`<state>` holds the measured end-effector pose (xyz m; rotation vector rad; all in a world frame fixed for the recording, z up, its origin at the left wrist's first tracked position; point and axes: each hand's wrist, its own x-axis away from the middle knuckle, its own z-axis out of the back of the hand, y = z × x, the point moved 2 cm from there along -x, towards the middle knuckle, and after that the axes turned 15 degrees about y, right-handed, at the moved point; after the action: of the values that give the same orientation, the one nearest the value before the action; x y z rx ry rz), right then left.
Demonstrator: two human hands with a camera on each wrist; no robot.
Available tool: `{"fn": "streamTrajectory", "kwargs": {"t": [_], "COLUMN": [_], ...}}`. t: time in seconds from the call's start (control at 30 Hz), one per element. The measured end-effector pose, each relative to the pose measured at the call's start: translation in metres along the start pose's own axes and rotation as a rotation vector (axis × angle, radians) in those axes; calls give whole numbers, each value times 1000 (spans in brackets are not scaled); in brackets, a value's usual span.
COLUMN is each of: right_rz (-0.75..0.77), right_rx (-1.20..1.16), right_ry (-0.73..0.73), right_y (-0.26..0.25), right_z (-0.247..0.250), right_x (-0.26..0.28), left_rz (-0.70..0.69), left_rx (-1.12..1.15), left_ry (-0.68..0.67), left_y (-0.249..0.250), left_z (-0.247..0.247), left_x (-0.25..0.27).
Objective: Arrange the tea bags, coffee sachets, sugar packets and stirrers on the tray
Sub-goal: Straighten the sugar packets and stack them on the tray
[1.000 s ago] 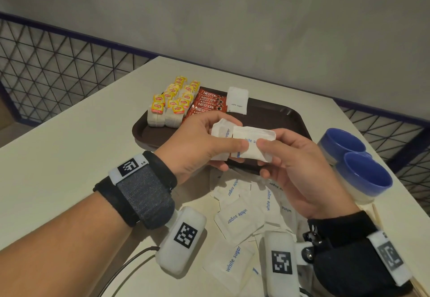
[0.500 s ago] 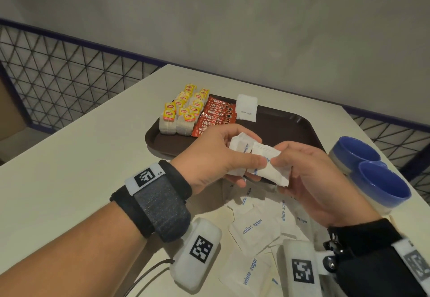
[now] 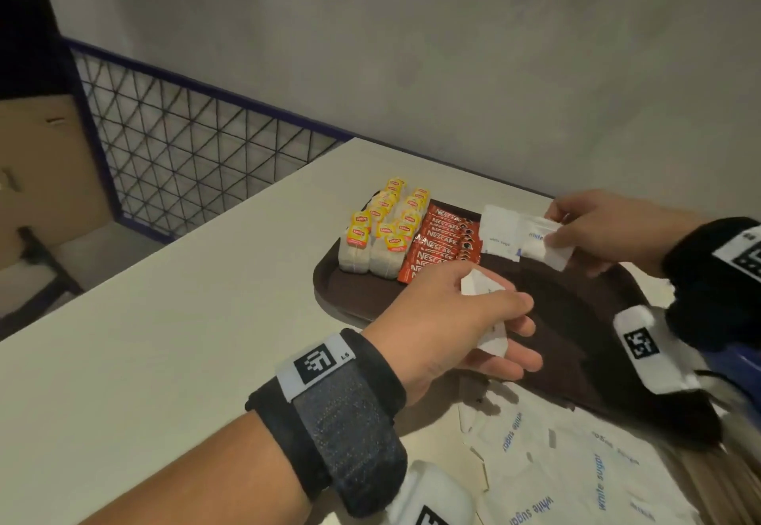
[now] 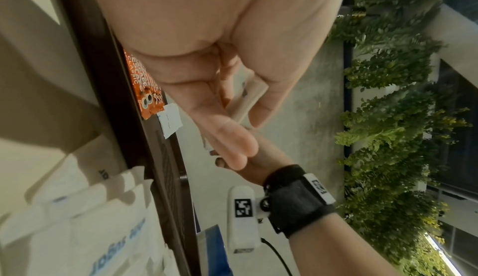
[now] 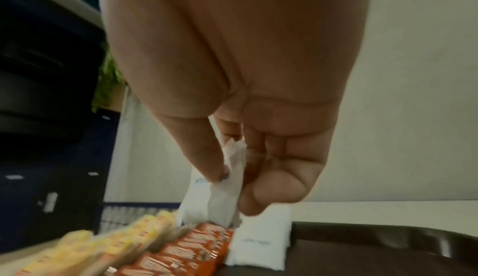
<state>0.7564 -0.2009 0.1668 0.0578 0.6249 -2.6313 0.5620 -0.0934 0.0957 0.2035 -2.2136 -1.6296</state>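
right hand [image 3: 609,232] fingers pinching a sugar packet [image 3: 543,242] over the tray [image 3: 576,318], beside the packet lying there [image 3: 500,236], left hand [image 3: 444,318] fingers holding more packets [image 3: 486,314] above the tray's near side

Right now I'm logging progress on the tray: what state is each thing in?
tea bags: in rows on tray
coffee sachets: lined up beside them
sugar packet on tray: lying flat
right hand: pinching a sugar packet
left hand: holding sugar packets
loose sugar packets: on table
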Motion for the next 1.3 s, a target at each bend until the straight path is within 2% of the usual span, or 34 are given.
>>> {"fn": "streamTrajectory", "kwargs": {"t": [0.13,0.37,0.83,1.03,1.3], "right_rz": [-74,-160,-166,-138,-108], "right_rx": [113,70,79,188,216], "right_ry": [-83,-128,-62,-8,-28], "right_y": [19,24,-1,3,4], "right_z": [-19,-45,-65,-67,-71], "right_x": [-28,-46,-59,-62,-66], "left_rz": [33,79,111,113,87], "left_rx": [71,127,107,76,72], "left_ry": [15,-26,-62,-52,-25], "left_y": [-2,-7,-17,-17,-17], "left_z": [4,3,0,1,2], "left_x": [-5,-6,-12,-14,-14]}}
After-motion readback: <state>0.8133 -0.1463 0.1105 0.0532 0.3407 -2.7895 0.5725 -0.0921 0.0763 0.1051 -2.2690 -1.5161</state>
